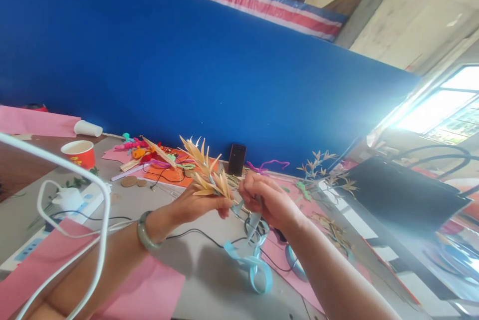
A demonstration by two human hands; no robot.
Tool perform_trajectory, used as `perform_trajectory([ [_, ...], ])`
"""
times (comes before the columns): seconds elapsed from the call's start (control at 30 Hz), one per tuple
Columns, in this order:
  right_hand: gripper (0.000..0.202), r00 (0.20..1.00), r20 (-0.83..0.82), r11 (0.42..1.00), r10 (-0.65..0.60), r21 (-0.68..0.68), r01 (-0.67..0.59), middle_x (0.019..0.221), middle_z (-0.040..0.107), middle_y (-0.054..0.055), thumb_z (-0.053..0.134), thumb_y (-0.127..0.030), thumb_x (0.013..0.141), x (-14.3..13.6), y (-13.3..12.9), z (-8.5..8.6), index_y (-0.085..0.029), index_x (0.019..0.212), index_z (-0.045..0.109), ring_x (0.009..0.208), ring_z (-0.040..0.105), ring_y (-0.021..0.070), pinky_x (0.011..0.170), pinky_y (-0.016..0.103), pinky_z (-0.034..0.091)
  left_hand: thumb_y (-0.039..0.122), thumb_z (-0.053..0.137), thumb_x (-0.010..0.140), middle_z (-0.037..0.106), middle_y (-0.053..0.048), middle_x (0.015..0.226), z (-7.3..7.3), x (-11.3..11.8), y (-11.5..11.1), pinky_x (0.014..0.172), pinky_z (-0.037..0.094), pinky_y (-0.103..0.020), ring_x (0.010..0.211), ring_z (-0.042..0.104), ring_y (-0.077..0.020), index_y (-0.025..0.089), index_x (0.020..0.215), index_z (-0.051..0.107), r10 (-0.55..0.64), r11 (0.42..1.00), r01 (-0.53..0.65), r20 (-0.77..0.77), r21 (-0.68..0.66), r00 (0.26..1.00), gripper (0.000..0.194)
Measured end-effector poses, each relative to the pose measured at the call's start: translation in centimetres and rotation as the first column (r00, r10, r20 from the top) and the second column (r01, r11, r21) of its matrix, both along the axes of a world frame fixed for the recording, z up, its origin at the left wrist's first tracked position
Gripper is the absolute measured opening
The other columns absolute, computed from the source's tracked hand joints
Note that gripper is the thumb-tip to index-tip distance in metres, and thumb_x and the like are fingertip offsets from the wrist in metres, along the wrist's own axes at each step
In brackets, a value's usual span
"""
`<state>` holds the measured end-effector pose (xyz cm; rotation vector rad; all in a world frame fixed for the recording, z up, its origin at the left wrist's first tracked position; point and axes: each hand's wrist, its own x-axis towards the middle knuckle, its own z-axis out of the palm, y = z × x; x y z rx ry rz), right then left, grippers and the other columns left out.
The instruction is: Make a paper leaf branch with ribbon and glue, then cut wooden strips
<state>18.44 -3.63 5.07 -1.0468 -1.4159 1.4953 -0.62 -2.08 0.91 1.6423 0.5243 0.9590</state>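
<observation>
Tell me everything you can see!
Dry leafy sprays: several, golden, left hand and right side
Loopy ribbon: unsure, aqua, below right hand
Flat panel: one, blue, behind
Rectangular phone: one, black, centre back
Printed cup: one, red, left
Tipped cup: one, white, back left
Round discs: two, brown, left centre
Paper sheets: several, pink, orange, tabletop
Boxy plug: one, white, left
Plastic cables: several, white, black, foreground
Table: one, grey, beneath
Rest: jumbled, unclear
Round bangle: one, green, left wrist
Hands: two, bare, centre

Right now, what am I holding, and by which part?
Your left hand grips the tan leaf spray near its lower end; your right hand pinches the blue ribbon.
</observation>
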Motion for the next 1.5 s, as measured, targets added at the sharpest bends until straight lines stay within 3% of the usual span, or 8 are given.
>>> perform_trajectory([
  [0.27, 0.032, 0.879, 0.416, 0.953, 0.232, 0.086, -0.292, 0.074, 0.056, -0.004, 0.069, -0.011, 0.066, 0.7, 0.2, 3.1, -0.019, 0.096, 0.059, 0.062, 0.049, 0.0082, 0.058, 0.023, 0.038, 0.030, 0.063, 0.080, 0.066, -0.004, 0.067, 0.2, -0.3, -0.2, 0.073, 0.052, -0.029, 0.070, 0.062, -0.0150, 0.017, 0.062, 0.066, -0.043, 0.999, 0.043, 0.030, -0.007, 0.999, 0.022],
  [0.43, 0.019, 0.920, 0.199, 0.941, 0.337, -0.056, -0.333, 0.058, 0.049, -0.005, 0.074, -0.030, 0.071, 1.2, 1.0, 0.0, -0.016, 0.076, 0.061, 0.048, 0.035, 0.0053, 0.046, 0.020, 0.026, 0.032, 0.066, 0.077, 0.064, -0.002, 0.061, -0.7, 0.4, -0.4, 0.065, 0.053, -0.029, 0.061, 0.061, -0.0138, 0.015, 0.071, 0.066, 0.018, 0.988, 0.013, 0.203, -0.153, 0.979, 0.019],
  [0.63, 0.027, 0.948, -0.315, 0.994, 0.045, -0.077, -0.072, 0.074, 0.056, -0.001, 0.079, -0.033, 0.065, -2.0, -1.1, -6.0, -0.019, 0.075, 0.058, 0.048, 0.036, 0.0051, 0.047, 0.022, 0.025, 0.035, 0.066, 0.077, 0.063, 0.000, 0.060, -0.7, 0.7, -0.6, 0.062, 0.052, -0.027, 0.059, 0.060, -0.0134, 0.015, 0.072, 0.066, 0.255, 0.957, -0.210, 0.239, -0.201, 0.937, 0.021],
  [0.8, 0.028, 0.876, -0.421, 0.970, -0.237, -0.159, 0.186, 0.072, 0.054, -0.003, 0.080, -0.030, 0.063, -4.7, -3.5, -7.0, -0.019, 0.071, 0.055, 0.048, 0.031, 0.0045, 0.047, 0.021, 0.025, 0.033, 0.060, 0.082, 0.062, 0.001, 0.058, -0.3, 0.6, -0.7, 0.066, 0.051, -0.025, 0.059, 0.059, -0.0122, 0.017, 0.059, 0.061, 0.401, 0.913, -0.407, 0.123, 0.027, 0.908, 0.028],
  [0.93, 0.028, 0.906, -0.256, 0.939, -0.336, -0.162, 0.303, 0.048, 0.040, -0.008, 0.076, -0.036, 0.069, -4.8, -4.2, -6.0, -0.019, 0.070, 0.053, 0.043, 0.032, 0.0056, 0.044, 0.020, 0.023, 0.032, 0.057, 0.084, 0.062, 0.001, 0.059, -1.0, 0.7, -0.1, 0.072, 0.051, -0.027, 0.061, 0.060, -0.0128, 0.019, 0.058, 0.059, 0.434, 0.864, -0.461, 0.163, 0.204, 0.886, 0.030],
  [1.13, 0.030, 0.958, 0.108, 0.964, -0.265, 0.056, 0.260, 0.063, 0.060, -0.001, 0.068, -0.045, 0.075, -3.0, -4.3, -3.1, -0.016, 0.074, 0.057, 0.039, 0.036, 0.0043, 0.038, 0.021, 0.021, 0.030, 0.056, 0.085, 0.065, 0.000, 0.058, -1.4, 0.7, 0.2, 0.074, 0.050, -0.029, 0.064, 0.062, -0.0145, 0.019, 0.059, 0.061, 0.470, 0.801, -0.478, 0.114, 0.361, 0.875, 0.029],
  [1.33, 0.026, 0.880, 0.416, 0.963, -0.228, 0.227, 0.143, 0.051, 0.041, -0.006, 0.061, -0.039, 0.079, -0.6, -3.2, 0.1, -0.018, 0.067, 0.053, 0.045, 0.032, 0.0064, 0.042, 0.021, 0.022, 0.031, 0.059, 0.083, 0.065, 0.000, 0.058, -1.1, 0.8, 0.0, 0.068, 0.051, -0.027, 0.062, 0.062, -0.0135, 0.019, 0.058, 0.061, 0.457, 0.835, -0.475, 0.131, 0.279, 0.880, 0.028],
  [1.5, 0.018, 0.750, 0.648, 0.975, -0.136, 0.220, -0.013, 0.050, 0.038, -0.006, 0.059, -0.030, 0.076, 0.8, -1.8, 1.2, -0.018, 0.063, 0.055, 0.046, 0.032, 0.0073, 0.043, 0.022, 0.022, 0.029, 0.061, 0.082, 0.064, 0.000, 0.060, -1.2, 0.9, -0.2, 0.063, 0.052, -0.024, 0.061, 0.061, -0.0119, 0.018, 0.062, 0.063, 0.379, 0.905, -0.400, 0.155, 0.146, 0.912, 0.023],
])
